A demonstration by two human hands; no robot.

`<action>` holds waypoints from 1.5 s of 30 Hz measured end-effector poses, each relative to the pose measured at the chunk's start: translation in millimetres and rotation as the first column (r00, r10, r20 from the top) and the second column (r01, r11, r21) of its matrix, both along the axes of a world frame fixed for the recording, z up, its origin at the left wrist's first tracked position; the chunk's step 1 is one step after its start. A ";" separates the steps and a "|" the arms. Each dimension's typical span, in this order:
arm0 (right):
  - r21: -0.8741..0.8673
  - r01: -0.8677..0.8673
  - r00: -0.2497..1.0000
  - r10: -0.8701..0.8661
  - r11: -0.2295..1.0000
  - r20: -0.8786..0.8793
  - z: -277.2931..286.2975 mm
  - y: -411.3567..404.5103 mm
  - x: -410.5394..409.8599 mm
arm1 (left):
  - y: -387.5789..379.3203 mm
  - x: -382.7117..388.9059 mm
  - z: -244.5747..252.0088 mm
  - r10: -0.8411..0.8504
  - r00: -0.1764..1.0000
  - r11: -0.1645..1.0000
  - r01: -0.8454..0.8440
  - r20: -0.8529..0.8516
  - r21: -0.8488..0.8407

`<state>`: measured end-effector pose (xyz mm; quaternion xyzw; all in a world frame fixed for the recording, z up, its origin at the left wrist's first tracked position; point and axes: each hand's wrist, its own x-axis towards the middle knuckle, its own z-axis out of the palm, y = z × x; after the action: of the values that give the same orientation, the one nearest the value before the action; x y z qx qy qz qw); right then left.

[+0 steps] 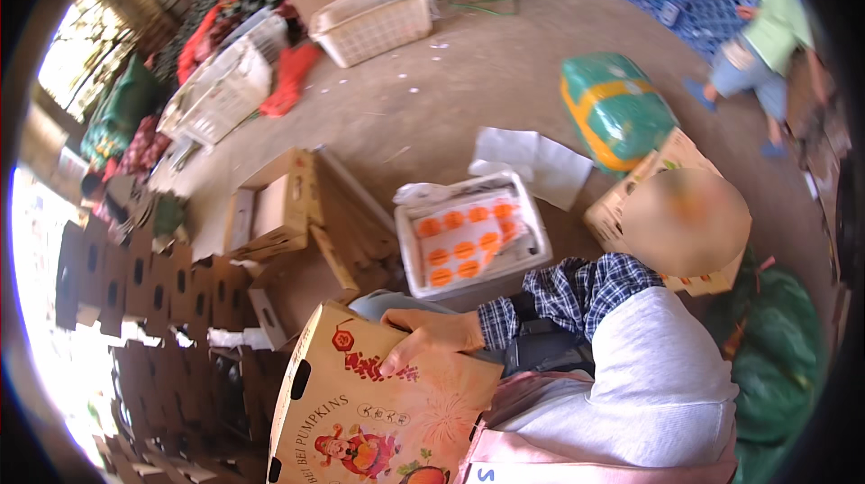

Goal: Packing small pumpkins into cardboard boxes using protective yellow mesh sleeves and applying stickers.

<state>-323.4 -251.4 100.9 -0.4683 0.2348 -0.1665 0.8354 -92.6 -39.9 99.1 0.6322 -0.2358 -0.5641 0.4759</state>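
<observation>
My right hand (432, 342), in a plaid cuff, grips the upper edge of a printed cardboard box (412, 409) at the bottom. Its thumb presses on the printed face; some fingers are hidden beyond the edge. The box is tilted, with dark handle slots along its left side, and bears writing and pumpkin pictures. My left hand is out of view. Above my right hand stands a white plastic basket (405, 240) with sheets of round orange stickers (464, 249). Open cardboard boxes (301, 200) lie to its left.
Stacked cardboard boxes (135, 281) line the left. White crates (372, 31) and red net bags (290, 78) lie farther off. A taped green bundle (615, 109) and a cardboard box (682, 146) are at the right, near green sacks (777, 349). Another person (770, 44) is at the upper right.
</observation>
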 end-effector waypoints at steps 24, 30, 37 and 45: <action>0.249 0.228 0.965 -0.253 0.941 0.071 -76.1 10.5 -155.4 | 3.8 -135.4 -35.3 -0.233 0.961 0.954 0.255 -0.145 0.155; -0.107 0.533 0.843 -0.516 0.839 0.154 -37.9 -17.3 -279.6 | -45.7 -151.0 32.5 -0.334 0.937 0.906 0.292 -0.097 -0.307; -0.556 0.826 -0.011 -0.989 -0.091 0.145 53.5 47.7 -523.1 | -149.3 -320.0 64.7 -0.740 0.609 0.558 0.317 -0.286 -0.767; -0.984 -0.003 -0.473 -0.868 0.177 -0.155 -20.3 174.4 -778.8 | -114.8 -300.3 -9.0 -0.960 0.073 -0.066 0.880 0.271 -0.470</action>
<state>-1102.3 -77.0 80.5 -0.4408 0.8451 -0.2936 -0.0724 -392.9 -154.7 90.1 0.0990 -0.7077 -0.6871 0.1314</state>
